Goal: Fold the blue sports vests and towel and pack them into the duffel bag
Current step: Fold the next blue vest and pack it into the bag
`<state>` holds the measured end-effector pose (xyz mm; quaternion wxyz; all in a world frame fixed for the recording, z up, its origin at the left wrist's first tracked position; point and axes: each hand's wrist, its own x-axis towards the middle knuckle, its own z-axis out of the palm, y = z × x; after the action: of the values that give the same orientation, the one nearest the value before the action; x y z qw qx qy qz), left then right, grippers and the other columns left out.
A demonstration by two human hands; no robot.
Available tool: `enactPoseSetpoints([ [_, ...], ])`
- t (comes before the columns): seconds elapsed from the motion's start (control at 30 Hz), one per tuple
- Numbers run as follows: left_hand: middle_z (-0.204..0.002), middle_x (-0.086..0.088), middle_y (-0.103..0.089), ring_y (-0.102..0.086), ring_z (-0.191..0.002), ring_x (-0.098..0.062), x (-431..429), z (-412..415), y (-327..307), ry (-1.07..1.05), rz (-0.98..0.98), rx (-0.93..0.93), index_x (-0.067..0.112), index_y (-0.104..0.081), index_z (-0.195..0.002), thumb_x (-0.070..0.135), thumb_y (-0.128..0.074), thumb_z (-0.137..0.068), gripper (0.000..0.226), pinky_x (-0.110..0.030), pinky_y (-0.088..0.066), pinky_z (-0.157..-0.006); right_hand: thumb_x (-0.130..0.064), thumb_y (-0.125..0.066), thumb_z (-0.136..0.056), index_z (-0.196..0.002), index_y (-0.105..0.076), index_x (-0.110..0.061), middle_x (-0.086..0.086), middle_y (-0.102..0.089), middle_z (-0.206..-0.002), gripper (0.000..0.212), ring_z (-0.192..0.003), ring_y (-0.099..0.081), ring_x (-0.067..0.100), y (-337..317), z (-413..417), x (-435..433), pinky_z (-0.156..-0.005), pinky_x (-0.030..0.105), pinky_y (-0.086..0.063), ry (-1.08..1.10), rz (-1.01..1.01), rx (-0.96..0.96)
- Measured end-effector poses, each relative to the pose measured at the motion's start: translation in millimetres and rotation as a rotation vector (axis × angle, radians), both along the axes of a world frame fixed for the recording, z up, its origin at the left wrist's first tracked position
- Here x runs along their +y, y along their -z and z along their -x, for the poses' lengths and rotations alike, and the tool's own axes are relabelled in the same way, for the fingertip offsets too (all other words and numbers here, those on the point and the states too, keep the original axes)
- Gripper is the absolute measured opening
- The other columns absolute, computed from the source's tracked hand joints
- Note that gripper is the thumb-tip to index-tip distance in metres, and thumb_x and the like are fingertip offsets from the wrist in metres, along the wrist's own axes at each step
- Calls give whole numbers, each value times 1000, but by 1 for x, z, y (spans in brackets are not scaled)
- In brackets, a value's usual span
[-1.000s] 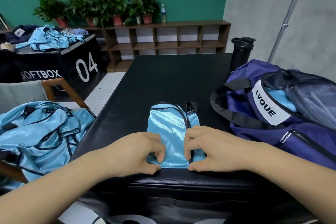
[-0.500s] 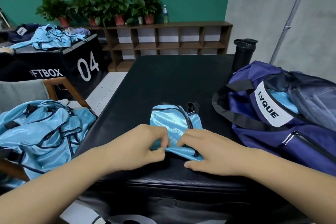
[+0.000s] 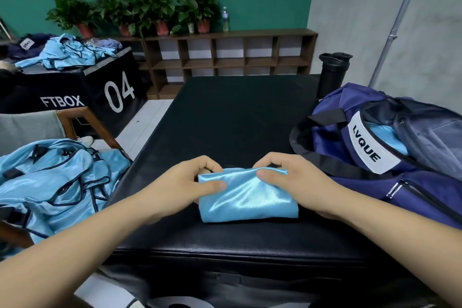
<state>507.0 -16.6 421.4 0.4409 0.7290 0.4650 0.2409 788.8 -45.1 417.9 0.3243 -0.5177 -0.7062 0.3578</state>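
Both hands, left hand (image 3: 192,182) and right hand (image 3: 290,180), pinch a folded blue vest (image 3: 246,197) just beside the open duffel bag (image 3: 375,147); the slippery satin may unfold when lifted.

1. "LVQUE": black caps on a white label (image 3: 370,144), sewn on the purple duffel bag (image 3: 332,100) at rt. Letters run lengthwise along the label, slanting down to the rt.
2. "04": big white digits on one side of the black box (image 3: 75,82), left bkgd.
3. "FTBOX": white caps on the adjoining face of the same box, lower left of the digits.
4. Small white tag (image 3: 27,44) on dark cloth atop the box, far left. Dark print, too small to read.
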Motion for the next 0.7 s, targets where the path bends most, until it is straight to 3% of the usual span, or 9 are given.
enactPoseSetpoints([
  [0.1,-94,-3,-78,-70,-79,-16,4,-3,8,-51,110,-83,15,-72,-105,33,-71,-103,18,-31,-56,-71,-34,-64,-104,-97,-74,-32,-18,-74,-102,13,-97,-67,8,4,-1,5,-96,34,-51,85,-15,-55],
  [0.23,-78,3,-68,-54,-66,-14,9,-14,18,-160,101,-65,19,-68,-95,43,-63,-105,27,-30,-45,-61,-36,-62,-104,-94,-69,-34,-20,-72,-99,13,-93,-65,7,8,2,9,-90,34,-52,151,-124,-152],
  [0.33,-78,9,-65,-53,-66,-10,12,-24,27,-258,62,-19,25,-64,-91,48,-59,-104,27,-27,-43,-61,-41,-60,-103,-90,-65,-35,-8,-71,-82,16,-66,-59,11,13,3,13,-69,39,-51,194,-174,-231],
  [0.4,-80,6,-62,-50,-69,-11,14,-27,33,-290,-16,65,30,-63,-90,51,-59,-103,25,-28,-41,-63,-45,-58,-103,-90,-61,-34,-4,-65,-70,18,-57,-52,11,13,3,15,-59,37,-45,210,-214,-389],
  [0.53,-83,-9,-67,-48,-64,-11,23,-29,36,-301,-142,180,28,-61,-91,53,-60,-101,27,-30,-41,-62,-42,-56,-104,-101,-61,-30,-11,-53,-94,14,-89,-54,17,17,4,23,-78,36,-44,198,-370,-739],
  [0.63,-72,2,-63,-47,-57,-6,28,-30,38,-300,-192,216,25,-58,-89,52,-61,-101,30,-28,-42,-60,-35,-57,-104,-117,-64,-26,-9,-53,-113,17,-101,-51,18,16,6,33,-94,36,-41,131,-481,-785],
  [0.7,-68,5,-61,-47,-55,-7,30,-30,40,-305,-202,220,25,-57,-88,52,-61,-100,30,-30,-43,-59,-40,-54,-106,-124,-64,-28,-11,-57,-119,24,-109,-54,15,8,11,39,-99,36,-42,75,-437,-707],
])
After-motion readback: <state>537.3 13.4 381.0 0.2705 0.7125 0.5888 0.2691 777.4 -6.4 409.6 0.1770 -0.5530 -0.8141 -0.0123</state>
